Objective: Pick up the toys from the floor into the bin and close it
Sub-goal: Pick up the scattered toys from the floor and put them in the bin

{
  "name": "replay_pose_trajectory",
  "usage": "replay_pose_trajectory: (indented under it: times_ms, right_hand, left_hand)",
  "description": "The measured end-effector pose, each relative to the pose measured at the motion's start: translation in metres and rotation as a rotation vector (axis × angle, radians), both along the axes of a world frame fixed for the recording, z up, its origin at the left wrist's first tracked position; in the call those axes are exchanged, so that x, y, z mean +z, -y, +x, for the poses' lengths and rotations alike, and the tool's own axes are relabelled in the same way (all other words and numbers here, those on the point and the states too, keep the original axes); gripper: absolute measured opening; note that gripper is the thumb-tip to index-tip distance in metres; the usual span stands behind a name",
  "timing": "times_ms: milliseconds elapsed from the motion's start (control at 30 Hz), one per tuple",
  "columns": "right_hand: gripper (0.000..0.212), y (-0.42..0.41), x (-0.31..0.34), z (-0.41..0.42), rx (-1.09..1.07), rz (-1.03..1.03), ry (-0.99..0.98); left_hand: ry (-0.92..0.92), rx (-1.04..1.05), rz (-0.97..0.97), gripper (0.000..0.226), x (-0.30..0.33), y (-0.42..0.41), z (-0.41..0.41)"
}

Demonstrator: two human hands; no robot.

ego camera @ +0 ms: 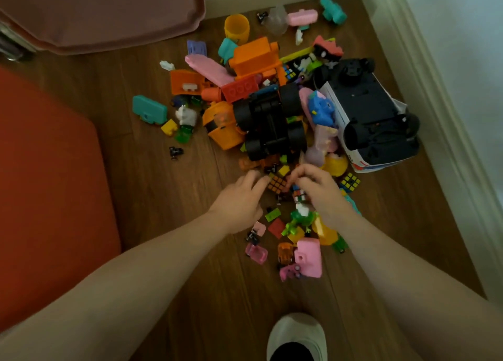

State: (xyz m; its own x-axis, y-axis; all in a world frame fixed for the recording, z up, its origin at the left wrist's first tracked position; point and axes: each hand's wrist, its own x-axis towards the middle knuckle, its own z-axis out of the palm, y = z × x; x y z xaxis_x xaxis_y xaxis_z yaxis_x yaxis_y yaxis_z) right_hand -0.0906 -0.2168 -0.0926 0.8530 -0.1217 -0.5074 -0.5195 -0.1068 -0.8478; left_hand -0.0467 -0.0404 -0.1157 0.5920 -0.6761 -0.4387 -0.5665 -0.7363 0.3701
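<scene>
A heap of toys lies on the wood floor: an upturned black monster truck, an upturned white car, orange blocks, and pink and teal pieces. My left hand reaches in with straight fingers and touches the left side of a small orange-faced puzzle cube. My right hand is at the cube's right edge with its fingers curled. Blur hides whether those fingers grip anything. The pinkish bin stands at the top left; only its rim and side show.
An orange-red cushion fills the left side. A white wall and baseboard run along the right. Small toys, a pink block among them, lie under my forearms. My slippered foot is at the bottom. A second puzzle cube lies right of my right hand.
</scene>
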Motion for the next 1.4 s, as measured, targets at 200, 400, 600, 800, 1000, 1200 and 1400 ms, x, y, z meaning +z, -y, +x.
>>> replay_pose_trajectory:
  times_ms: [200,400,600,800,1000,1200,1400]
  right_hand:
    - [0.026,0.021,0.016,-0.007,-0.528,0.770,-0.164]
    - [0.040,0.020,0.007,-0.013,-0.541,1.039,-0.169]
    - [0.013,0.015,0.006,-0.010,-0.425,0.707,-0.252]
    - [0.021,0.018,0.009,-0.018,-0.131,0.228,-0.224]
    - [0.024,0.014,-0.001,-0.027,0.694,-0.712,0.031]
    - [0.049,-0.006,0.001,-0.038,1.234,-1.011,-0.045]
    - [0.036,-0.023,0.001,-0.037,1.287,-1.122,-0.044]
  left_hand:
    - [0.146,-0.202,0.081,0.071,-0.003,0.024,0.003]
    - [0.108,-0.225,0.213,0.077,-0.001,0.028,-0.006]
    - [0.083,-0.260,0.166,0.055,-0.003,0.020,-0.028]
    - [0.039,-0.133,0.203,0.048,-0.002,0.038,-0.038]
    - [-0.021,-0.087,0.186,0.044,0.002,0.040,-0.033]
    - [-0.016,-0.077,0.192,0.039,0.000,0.029,-0.040]
    - [0.031,-0.072,0.143,0.035,-0.006,0.005,-0.044]
